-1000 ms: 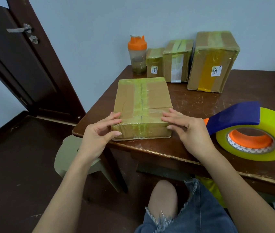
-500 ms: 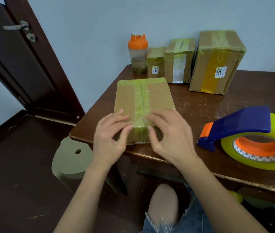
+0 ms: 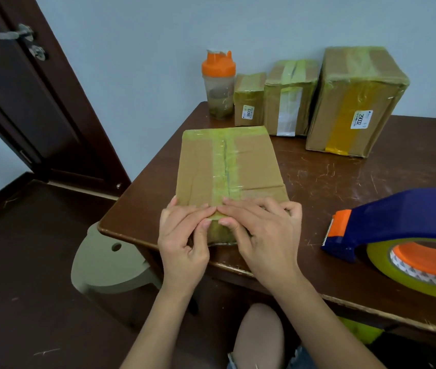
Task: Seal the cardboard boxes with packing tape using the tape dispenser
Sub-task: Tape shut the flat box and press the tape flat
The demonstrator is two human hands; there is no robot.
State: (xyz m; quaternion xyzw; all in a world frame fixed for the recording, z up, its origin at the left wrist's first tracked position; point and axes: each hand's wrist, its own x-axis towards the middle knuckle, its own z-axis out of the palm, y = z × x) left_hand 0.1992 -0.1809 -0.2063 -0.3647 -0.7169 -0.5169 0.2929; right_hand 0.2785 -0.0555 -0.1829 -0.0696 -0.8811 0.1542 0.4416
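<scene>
A flat cardboard box (image 3: 254, 166) lies on the brown table (image 3: 331, 182), close to its near left corner. A strip of yellow-green tape runs down the box's middle seam. My left hand (image 3: 182, 235) and my right hand (image 3: 263, 235) meet at the box's near edge. Their fingertips press the tape end down where it folds over onto the front face. The thumbs lie against that front face, which the hands mostly hide. The blue and orange tape dispenser (image 3: 398, 222), loaded with a yellow-green roll, lies on the table to the right, apart from both hands.
Three taped boxes stand against the back wall: small (image 3: 249, 99), medium (image 3: 288, 97) and large (image 3: 355, 102). A shaker bottle (image 3: 218, 83) with an orange lid stands left of them. A pale stool (image 3: 105, 259) sits under the table's left corner. A dark door (image 3: 25, 102) is at the left.
Both hands slid inward from the box's near corners and now meet at the centre tape strip. The dispenser has not moved.
</scene>
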